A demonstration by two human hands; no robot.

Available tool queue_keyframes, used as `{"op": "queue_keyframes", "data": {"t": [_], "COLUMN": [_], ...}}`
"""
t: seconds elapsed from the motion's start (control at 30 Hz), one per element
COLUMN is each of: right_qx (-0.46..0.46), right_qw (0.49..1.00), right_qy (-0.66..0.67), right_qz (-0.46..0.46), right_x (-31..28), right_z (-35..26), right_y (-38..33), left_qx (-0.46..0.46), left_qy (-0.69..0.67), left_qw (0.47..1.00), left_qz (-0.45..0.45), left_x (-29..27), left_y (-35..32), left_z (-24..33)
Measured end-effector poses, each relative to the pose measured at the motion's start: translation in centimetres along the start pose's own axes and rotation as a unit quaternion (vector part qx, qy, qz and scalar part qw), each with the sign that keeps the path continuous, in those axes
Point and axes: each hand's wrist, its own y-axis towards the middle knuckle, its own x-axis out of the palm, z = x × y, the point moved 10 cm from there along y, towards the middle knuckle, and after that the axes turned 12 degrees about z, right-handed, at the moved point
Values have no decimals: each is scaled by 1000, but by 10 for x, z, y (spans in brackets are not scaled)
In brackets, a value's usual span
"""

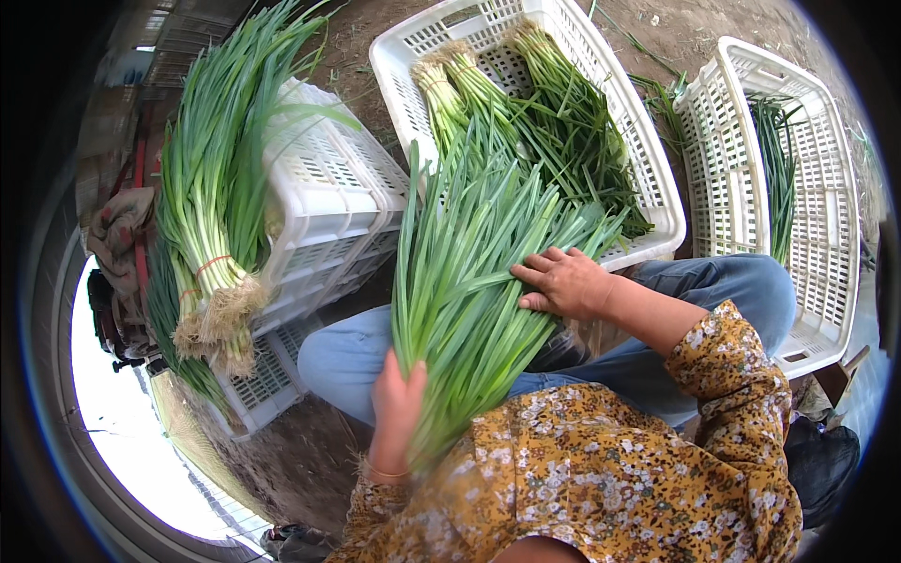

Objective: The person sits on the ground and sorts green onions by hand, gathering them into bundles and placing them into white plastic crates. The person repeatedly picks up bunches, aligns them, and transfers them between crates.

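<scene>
Farm packing spot: dirt floor, white crates, scallions.

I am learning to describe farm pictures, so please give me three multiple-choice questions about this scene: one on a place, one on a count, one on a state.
1. Where is the tied bunch with roots?
A. On the stacked crates at left
B. In the far right crate
C. On the person's lap

2. How many white crates lie open beyond the knees?
A. One
B. Two
C. Four

3. What does the left hand do?
A. Hangs free
B. Grips the loose green onions
C. Holds a knife

Answers: 1 A, it lies on the stacked crates. 2 B, the middle crate and right crate. 3 B, its fingers close round the loose green onions, the right hand flat on the leaves.
</scene>
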Motion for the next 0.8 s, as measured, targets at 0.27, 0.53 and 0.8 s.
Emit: {"op": "queue_keyframes", "data": {"t": [0.27,0.53,0.8], "right_qx": [6,29,402], "right_qw": [1000,995,745], "right_qy": [-13,19,471], "right_qz": [14,91,247], "right_x": [1,-10,27], "right_z": [0,5,121], "right_y": [-9,-18,-32], "left_qx": [6,-350,-318], "left_qy": [-45,-338,-375], "left_qw": [959,762,749], "left_qz": [-280,-427,-445], "left_x": [30,111,123], "left_y": [51,24,14], "left_z": [19,-26,1]}}
